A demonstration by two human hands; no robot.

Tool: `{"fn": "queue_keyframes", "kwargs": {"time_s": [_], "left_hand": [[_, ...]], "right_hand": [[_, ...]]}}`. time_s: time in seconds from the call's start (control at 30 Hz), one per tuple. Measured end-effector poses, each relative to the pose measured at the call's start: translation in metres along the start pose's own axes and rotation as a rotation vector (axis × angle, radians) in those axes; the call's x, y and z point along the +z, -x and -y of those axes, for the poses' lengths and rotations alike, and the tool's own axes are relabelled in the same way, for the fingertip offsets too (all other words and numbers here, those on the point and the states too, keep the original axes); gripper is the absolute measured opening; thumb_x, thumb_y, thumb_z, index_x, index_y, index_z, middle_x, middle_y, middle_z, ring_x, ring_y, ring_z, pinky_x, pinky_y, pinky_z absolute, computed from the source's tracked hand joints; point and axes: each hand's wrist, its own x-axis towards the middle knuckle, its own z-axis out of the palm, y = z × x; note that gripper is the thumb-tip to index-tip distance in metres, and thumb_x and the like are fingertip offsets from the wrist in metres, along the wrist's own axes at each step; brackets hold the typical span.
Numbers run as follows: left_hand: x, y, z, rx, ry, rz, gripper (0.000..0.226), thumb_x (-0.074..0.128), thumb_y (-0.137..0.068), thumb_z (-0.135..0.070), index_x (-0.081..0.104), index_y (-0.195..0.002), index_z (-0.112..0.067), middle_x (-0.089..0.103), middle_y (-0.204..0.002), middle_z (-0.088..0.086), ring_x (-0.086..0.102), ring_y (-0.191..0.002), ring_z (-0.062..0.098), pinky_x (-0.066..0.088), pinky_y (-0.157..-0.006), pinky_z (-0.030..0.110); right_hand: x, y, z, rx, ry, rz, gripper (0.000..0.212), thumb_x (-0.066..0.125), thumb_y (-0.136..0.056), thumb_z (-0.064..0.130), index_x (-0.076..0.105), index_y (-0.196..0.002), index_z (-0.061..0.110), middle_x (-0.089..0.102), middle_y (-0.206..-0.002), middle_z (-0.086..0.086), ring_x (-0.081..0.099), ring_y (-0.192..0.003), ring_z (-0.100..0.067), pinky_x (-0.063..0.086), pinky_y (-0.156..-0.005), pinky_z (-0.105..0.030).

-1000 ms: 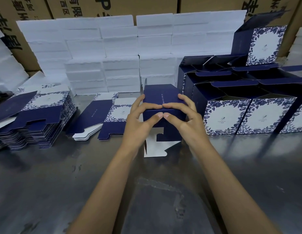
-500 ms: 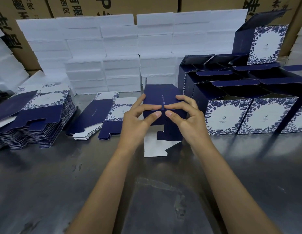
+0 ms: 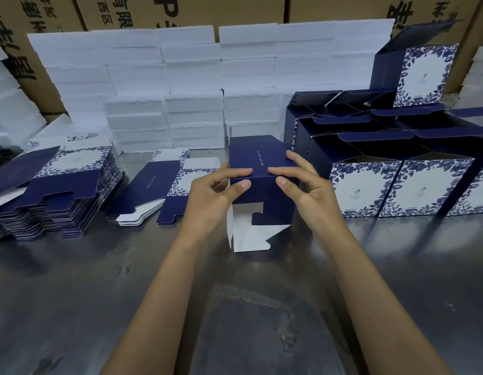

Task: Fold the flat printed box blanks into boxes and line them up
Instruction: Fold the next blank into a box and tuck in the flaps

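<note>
A half-formed navy box (image 3: 258, 158) lies on its side at the table's centre, its white-backed bottom flaps (image 3: 251, 236) open toward me. My left hand (image 3: 212, 196) pinches its near top edge from the left, fingers on top and thumb on the front face. My right hand (image 3: 306, 190) pinches the same edge from the right. Folded boxes with blue floral fronts (image 3: 364, 190) stand in rows to the right. A tall stack of flat blanks (image 3: 53, 190) lies at the left, a smaller pile (image 3: 159, 185) beside my left hand.
White foam blocks (image 3: 191, 87) are stacked along the back, with brown cartons (image 3: 181, 9) behind them. One folded box (image 3: 424, 74) sits on top of the rows at the right. The grey metal tabletop (image 3: 235, 307) stretches toward me.
The thumbs have spread apart along the box's front face and the fingers shifted slightly on the top edge. The box stays in the same place.
</note>
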Motion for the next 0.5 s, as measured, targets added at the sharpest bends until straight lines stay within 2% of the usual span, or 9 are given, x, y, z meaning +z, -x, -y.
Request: {"fn": "queue_keyframes", "kwargs": {"time_s": [0.1,0.17,0.27,0.33,0.37,0.4,0.47,0.5], "left_hand": [[0.002,0.001,0.0,-0.007,-0.024,-0.02,0.029,0.075,-0.087,-0.006,0.08,-0.091,-0.035,0.074,-0.116,-0.011,0.059,-0.127,0.012,0.051,-0.105,0.033],[0.002,0.001,0.0,-0.008,-0.026,-0.037,0.029,0.075,-0.087,-0.007,0.08,-0.091,-0.035,0.074,-0.113,-0.014,0.058,-0.128,0.014,0.05,-0.106,0.035],[-0.005,-0.001,0.0,0.01,-0.044,-0.144,0.029,0.074,-0.089,-0.008,0.079,-0.093,-0.037,0.076,-0.108,-0.013,0.066,-0.114,0.007,0.049,-0.103,0.033],[-0.012,-0.004,0.001,0.012,0.009,-0.246,0.025,0.071,-0.092,-0.009,0.077,-0.098,-0.032,0.075,-0.111,-0.004,0.068,-0.111,0.017,0.052,-0.1,0.042],[-0.016,-0.004,0.001,-0.002,0.069,-0.289,0.023,0.069,-0.094,-0.01,0.075,-0.1,-0.031,0.075,-0.111,-0.001,0.069,-0.109,0.023,0.054,-0.097,0.046],[-0.018,-0.005,0.0,-0.029,0.143,-0.324,0.021,0.067,-0.095,-0.014,0.073,-0.104,-0.032,0.075,-0.107,-0.001,0.071,-0.103,0.025,0.057,-0.088,0.046],[-0.02,-0.006,-0.001,-0.098,0.28,-0.359,0.021,0.064,-0.098,-0.02,0.068,-0.11,-0.037,0.076,-0.098,-0.004,0.072,-0.084,0.019,0.059,-0.065,0.036],[-0.02,-0.007,0.0,-0.138,0.336,-0.357,0.02,0.062,-0.1,-0.021,0.066,-0.113,-0.036,0.076,-0.099,-0.004,0.071,-0.081,0.016,0.059,-0.063,0.032]], "right_hand": [[-0.001,0.0,0.0,-0.006,0.003,0.002,0.025,0.065,-0.097,0.006,0.077,-0.107,0.026,0.048,-0.152,0.01,0.042,-0.143,-0.005,0.035,-0.12,-0.04],[-0.001,0.001,-0.001,0.006,-0.007,0.014,0.03,0.064,-0.099,0.01,0.073,-0.118,0.032,0.045,-0.155,0.013,0.039,-0.143,0.0,0.035,-0.12,-0.035],[-0.001,-0.001,-0.003,0.068,-0.08,-0.001,0.046,0.062,-0.101,0.028,0.049,-0.142,0.046,0.04,-0.156,0.02,0.038,-0.143,0.003,0.037,-0.116,-0.026],[-0.002,-0.002,-0.006,0.138,-0.096,-0.046,0.054,0.06,-0.1,0.044,0.039,-0.15,0.045,0.038,-0.157,0.022,0.037,-0.142,0.004,0.034,-0.11,-0.018],[-0.002,-0.003,-0.009,0.176,-0.09,-0.064,0.056,0.057,-0.1,0.049,0.038,-0.152,0.043,0.038,-0.157,0.022,0.038,-0.141,0.003,0.034,-0.11,-0.019],[-0.002,-0.004,-0.011,0.221,-0.084,-0.075,0.055,0.055,-0.1,0.053,0.04,-0.151,0.041,0.041,-0.156,0.02,0.041,-0.14,0.0,0.035,-0.112,-0.024],[0.0,-0.005,-0.014,0.3,-0.106,-0.057,0.046,0.052,-0.101,0.053,0.05,-0.144,0.036,0.051,-0.15,0.013,0.051,-0.133,-0.007,0.042,-0.108,-0.033],[0.002,-0.005,-0.014,0.317,-0.136,-0.026,0.042,0.051,-0.102,0.051,0.054,-0.14,0.035,0.055,-0.146,0.011,0.055,-0.129,-0.008,0.045,-0.102,-0.032]]}}
